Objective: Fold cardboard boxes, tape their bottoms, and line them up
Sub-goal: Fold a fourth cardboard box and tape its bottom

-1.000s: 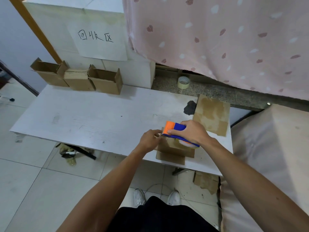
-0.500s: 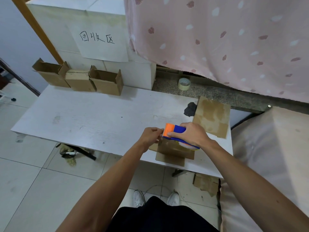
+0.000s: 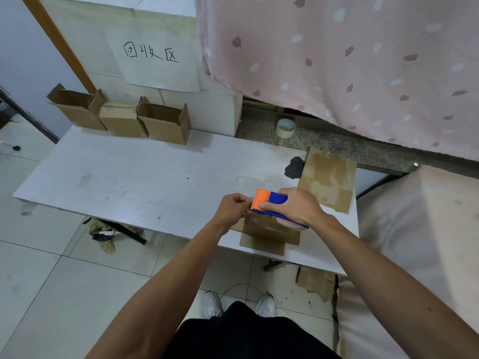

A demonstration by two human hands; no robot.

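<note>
1. Boxes [image 3: 121, 117], three: folded, lined up at table's [image 3: 129, 182] 10 o'clock.
2. Fourth box [image 3: 269, 231], 5 o'clock edge: bottom taping apparently under way.
3. Right grip [image 3: 295, 206] clasps tape dispenser [image 3: 270, 200] over it. Left grip [image 3: 233, 207] curled at its teeth, hold unclear.
4. Flat cardboard [image 3: 328, 177], 3 o'clock: unfolded.

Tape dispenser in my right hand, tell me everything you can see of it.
The tape dispenser looks plastic: orange front with a toothed edge, blue body, pale roll at the rear. The right hand grips it from above, over a cardboard box at the near edge of the table. The curled fingers of the left hand sit at the toothed edge; what they pinch is unclear.
</note>
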